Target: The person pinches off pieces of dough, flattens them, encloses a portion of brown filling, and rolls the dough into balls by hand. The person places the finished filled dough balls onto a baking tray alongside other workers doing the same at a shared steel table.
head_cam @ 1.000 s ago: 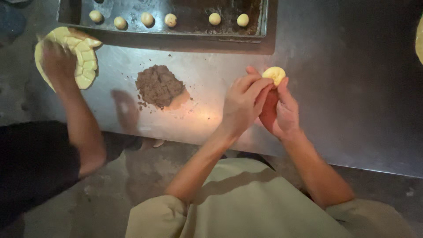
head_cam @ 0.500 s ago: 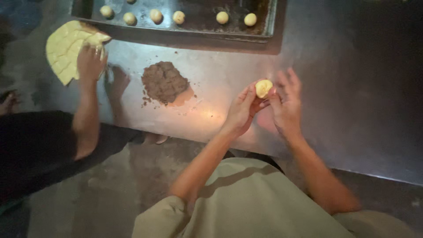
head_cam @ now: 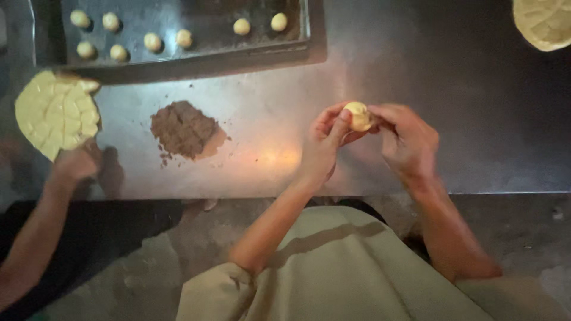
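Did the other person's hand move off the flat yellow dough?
Yes. The co-worker's hand came off the scored dough slab and now sits below it, toward the table's near edge.

Dim, warm light leaves a glare patch on the grey metal surface (head_cam: 476,137) just left of the fingers (head_cam: 344,119), with dark corners and soft blur throughout.

A heap of brown crumbly filling (head_cam: 182,129) sits on the metal table (head_cam: 476,119) and serves as the landmark. Beyond it lies a dark baking tray (head_cam: 196,56) holding 8 small pale dough balls (head_cam: 153,41), 6 toward the tray's left end and 2 toward its right. Left of the heap rests a flat yellow dough disc scored into squares (head_cam: 56,113), with a co-worker's hand (head_cam: 74,165) just below that disc. Far right of the heap, at the table's top corner, lies a second scored disc (head_cam: 544,22).
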Tool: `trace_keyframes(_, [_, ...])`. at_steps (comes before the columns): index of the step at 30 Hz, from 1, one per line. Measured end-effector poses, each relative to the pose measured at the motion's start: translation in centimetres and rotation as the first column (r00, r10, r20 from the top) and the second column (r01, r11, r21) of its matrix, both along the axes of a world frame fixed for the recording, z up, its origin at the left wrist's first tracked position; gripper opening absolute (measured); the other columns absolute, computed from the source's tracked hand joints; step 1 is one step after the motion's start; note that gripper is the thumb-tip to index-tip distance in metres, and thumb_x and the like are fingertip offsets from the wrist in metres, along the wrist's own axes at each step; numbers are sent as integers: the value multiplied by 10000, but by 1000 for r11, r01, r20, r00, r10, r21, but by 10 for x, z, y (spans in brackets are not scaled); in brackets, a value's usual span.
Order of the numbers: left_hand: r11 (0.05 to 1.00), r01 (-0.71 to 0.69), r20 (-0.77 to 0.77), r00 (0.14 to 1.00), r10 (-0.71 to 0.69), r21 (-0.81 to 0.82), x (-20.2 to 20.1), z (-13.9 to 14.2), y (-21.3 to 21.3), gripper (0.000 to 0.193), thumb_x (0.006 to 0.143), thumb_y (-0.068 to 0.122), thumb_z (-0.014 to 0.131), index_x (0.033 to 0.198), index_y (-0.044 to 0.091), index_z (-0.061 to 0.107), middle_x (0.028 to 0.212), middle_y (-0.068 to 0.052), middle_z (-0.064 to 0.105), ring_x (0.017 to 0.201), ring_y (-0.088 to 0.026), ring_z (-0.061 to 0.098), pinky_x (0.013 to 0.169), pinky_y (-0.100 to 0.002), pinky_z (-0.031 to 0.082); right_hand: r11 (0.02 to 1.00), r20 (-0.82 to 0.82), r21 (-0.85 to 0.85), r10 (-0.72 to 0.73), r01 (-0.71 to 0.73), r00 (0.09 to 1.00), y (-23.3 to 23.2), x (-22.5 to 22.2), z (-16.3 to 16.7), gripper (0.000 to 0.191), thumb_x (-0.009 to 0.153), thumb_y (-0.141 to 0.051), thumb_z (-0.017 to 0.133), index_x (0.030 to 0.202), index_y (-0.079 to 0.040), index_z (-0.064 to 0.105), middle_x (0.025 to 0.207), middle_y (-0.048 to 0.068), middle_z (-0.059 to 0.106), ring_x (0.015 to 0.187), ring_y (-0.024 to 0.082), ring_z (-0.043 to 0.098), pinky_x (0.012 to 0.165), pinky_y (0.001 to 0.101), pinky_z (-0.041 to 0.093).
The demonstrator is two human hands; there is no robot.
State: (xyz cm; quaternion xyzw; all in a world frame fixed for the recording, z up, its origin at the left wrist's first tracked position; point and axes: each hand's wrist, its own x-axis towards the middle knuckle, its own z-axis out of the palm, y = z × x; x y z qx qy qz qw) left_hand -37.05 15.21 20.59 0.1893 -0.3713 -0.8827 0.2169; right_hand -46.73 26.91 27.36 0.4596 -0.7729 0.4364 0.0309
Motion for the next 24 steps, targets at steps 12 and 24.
trace_keyframes(12, [988,97,47,995,-92,-121,-17,3,64,384,1093,242,569,1348,-45,579,1167,-130,690,1068,-193,699,961,-376,609,977,-220,116,201,-179,955,72,-37,-31,380,854,30,764,1210,-39,654,1194,114,690,1077,284,670,950,426,560])
trace_keyframes(24, [980,82,269,963,-31,-181,26,-19,18,437,1110,338,507,1279,-37,658,1025,-89,724,865,-151,677,795,-318,581,897,-102,60,442,-439,891,30,-42,-54,379,825,-13,784,1183,-119,720,1189,54,702,1039,267,673,888,381,550])
